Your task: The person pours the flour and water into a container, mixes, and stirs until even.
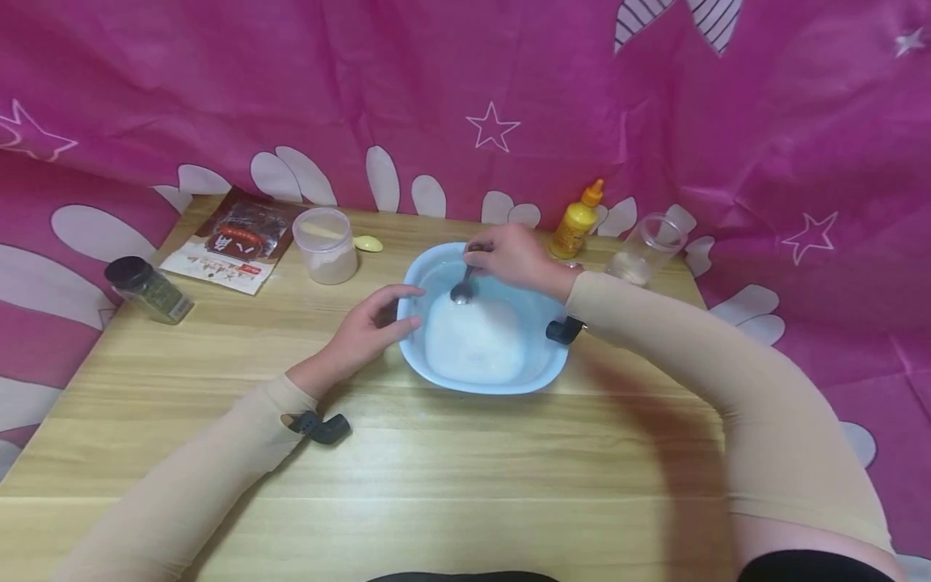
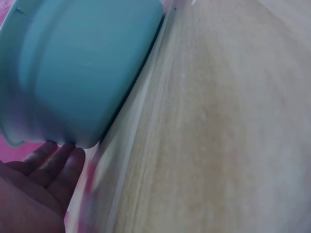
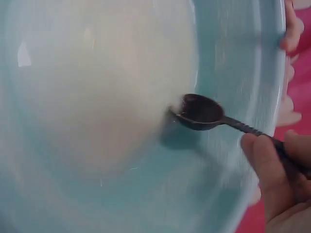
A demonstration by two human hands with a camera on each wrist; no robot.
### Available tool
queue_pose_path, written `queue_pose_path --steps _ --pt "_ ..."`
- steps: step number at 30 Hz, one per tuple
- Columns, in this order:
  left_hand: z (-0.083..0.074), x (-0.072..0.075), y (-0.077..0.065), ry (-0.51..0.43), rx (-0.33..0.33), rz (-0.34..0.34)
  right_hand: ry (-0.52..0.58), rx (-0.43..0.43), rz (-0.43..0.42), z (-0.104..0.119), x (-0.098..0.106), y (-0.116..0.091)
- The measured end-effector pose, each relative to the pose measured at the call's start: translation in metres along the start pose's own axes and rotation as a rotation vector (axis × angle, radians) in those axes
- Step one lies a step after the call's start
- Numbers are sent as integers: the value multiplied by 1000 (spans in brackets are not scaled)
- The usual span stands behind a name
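Note:
A light blue plastic basin (image 1: 483,386) holding a cloudy white liquid (image 1: 476,343) stands on the wooden table. My right hand (image 1: 512,257) pinches the handle of a small dark spoon (image 3: 201,112) over the far left part of the basin. The spoon's bowl hangs at the edge of the liquid, tilted down. At the basin's left side, my left hand (image 1: 367,327) rests its thumb and forefinger against the rim. Its other fingers (image 2: 60,167) touch the outer wall, nearly straight.
Left of the basin are a lidded jar (image 1: 156,295), a brown-and-white packet (image 1: 233,242), a tub of powder (image 1: 327,255) and a yellow spoon (image 1: 368,243). Behind to the right stand a yellow squeeze bottle (image 1: 577,226) and a clear jar (image 1: 647,246). A pink curtain (image 1: 414,89) hangs behind.

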State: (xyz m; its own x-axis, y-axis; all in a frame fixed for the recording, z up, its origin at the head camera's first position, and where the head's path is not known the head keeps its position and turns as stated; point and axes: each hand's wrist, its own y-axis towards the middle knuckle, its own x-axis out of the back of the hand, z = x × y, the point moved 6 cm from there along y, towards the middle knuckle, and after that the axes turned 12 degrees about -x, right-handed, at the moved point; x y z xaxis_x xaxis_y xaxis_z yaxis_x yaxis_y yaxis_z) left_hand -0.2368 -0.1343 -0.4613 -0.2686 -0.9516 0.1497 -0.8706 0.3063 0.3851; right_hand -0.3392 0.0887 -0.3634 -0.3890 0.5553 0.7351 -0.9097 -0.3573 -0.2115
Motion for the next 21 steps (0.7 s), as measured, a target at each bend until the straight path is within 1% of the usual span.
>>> queue_pose_path --steps 2,5,9,13,17,19,21 --pt "0 -1 0 -13 -4 2 38 25 43 5 -10 -4" --pt "0 -1 0 -29 -11 6 69 63 121 13 -24 -17" --pt "0 -2 0 -31 -13 9 45 90 226 18 -35 -38" --pt "0 -2 0 -28 -12 8 -8 54 311 13 -35 -47" --pt "-1 -2 0 -22 -9 1 -54 -36 321 -1 -21 -41" --pt "-1 -1 -1 -14 -7 -2 -98 -61 278 -7 -11 -34" --pt "-1 -1 -1 -8 -8 -2 -156 -61 199 -11 0 -27"
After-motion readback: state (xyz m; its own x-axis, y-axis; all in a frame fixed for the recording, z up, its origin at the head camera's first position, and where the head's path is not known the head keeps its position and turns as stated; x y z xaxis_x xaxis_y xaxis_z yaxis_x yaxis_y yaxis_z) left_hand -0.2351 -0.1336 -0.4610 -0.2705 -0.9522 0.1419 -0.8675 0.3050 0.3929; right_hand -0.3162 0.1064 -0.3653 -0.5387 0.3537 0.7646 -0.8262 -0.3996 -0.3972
